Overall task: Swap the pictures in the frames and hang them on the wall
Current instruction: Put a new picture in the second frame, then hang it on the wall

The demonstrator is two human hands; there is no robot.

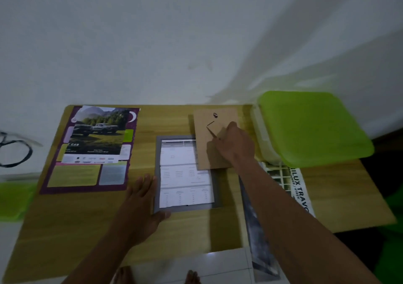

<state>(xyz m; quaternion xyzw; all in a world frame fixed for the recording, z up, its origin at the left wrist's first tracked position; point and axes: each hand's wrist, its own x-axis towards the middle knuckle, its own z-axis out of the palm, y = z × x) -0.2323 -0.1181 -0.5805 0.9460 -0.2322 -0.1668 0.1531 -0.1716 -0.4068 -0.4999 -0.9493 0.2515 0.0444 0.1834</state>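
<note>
Low wooden table with light yellowish grain, pushed up against a white wall. Far left there's a big purple leaflet with a truck picture lying on top of it. In the middle a grey frame lies flat with a printed sheet in it, and a brown backing board overlaps its far right corner. At the far right corner sits a green-lidded container, half off the table edge. Next to that is a Hilux brochure, and a dark glossy strip pokes past the near edge; can't tell what it is.
</note>
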